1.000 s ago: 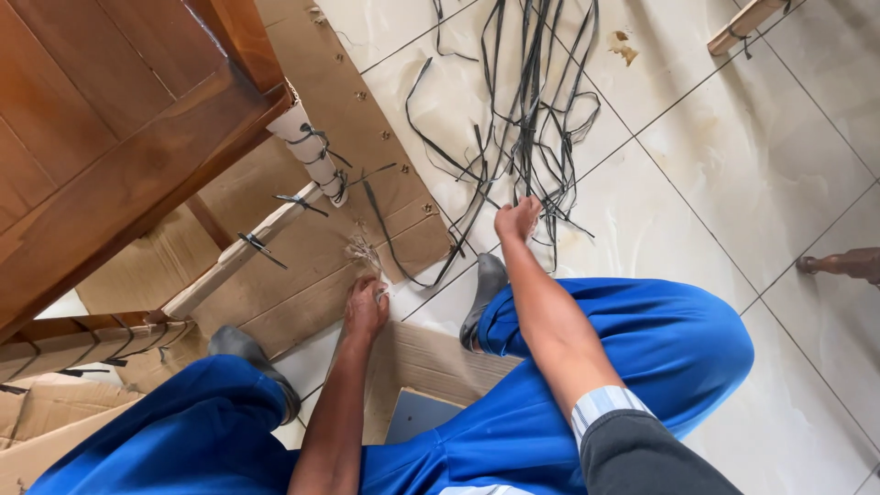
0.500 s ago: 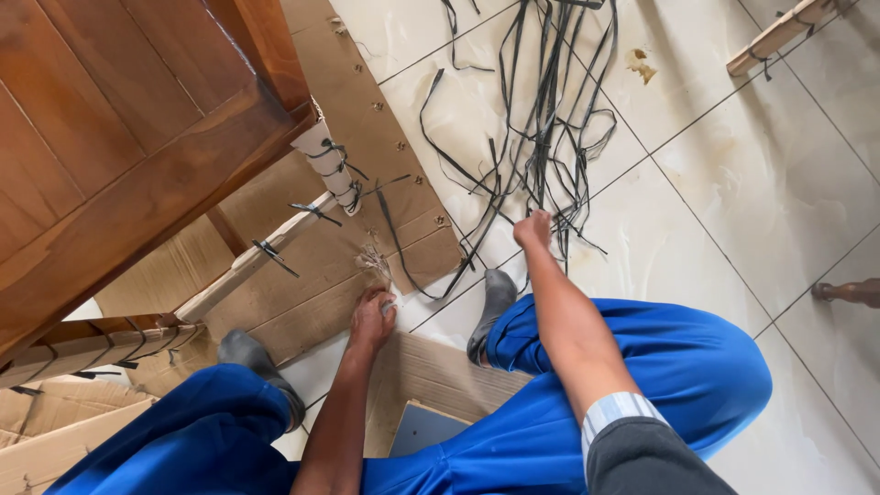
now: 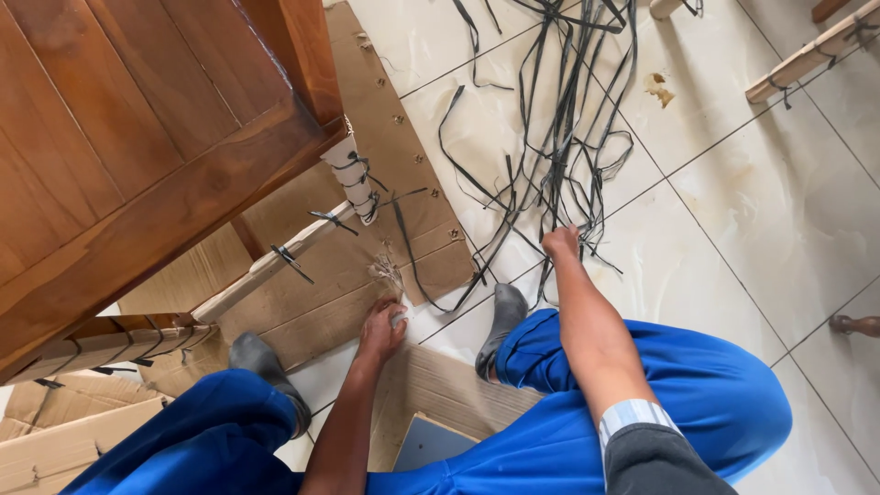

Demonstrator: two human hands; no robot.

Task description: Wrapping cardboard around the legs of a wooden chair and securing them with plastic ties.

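I sit on a tiled floor in blue trousers and grey socks. My right hand (image 3: pixel 561 243) is closed on the near ends of a tangle of black plastic straps (image 3: pixel 559 119) spread over the tiles ahead. My left hand (image 3: pixel 383 327) rests on the edge of a flat cardboard sheet (image 3: pixel 312 275), fingers curled around a small pale object beside a frayed tuft (image 3: pixel 387 271). A wooden piece of furniture (image 3: pixel 137 156) stands at the left, its leg wrapped in white padding (image 3: pixel 353 179) tied with black straps.
More cardboard (image 3: pixel 431 385) lies between my legs, and folded cardboard (image 3: pixel 55 440) sits at the lower left. Strapped wooden slats (image 3: pixel 807 57) lie at the top right. A turned wooden leg (image 3: pixel 857 324) pokes in from the right edge.
The view has shifted, so everything sits a little lower and further right. My right hand stays closed on the strap ends; my left hand stays on the cardboard edge.
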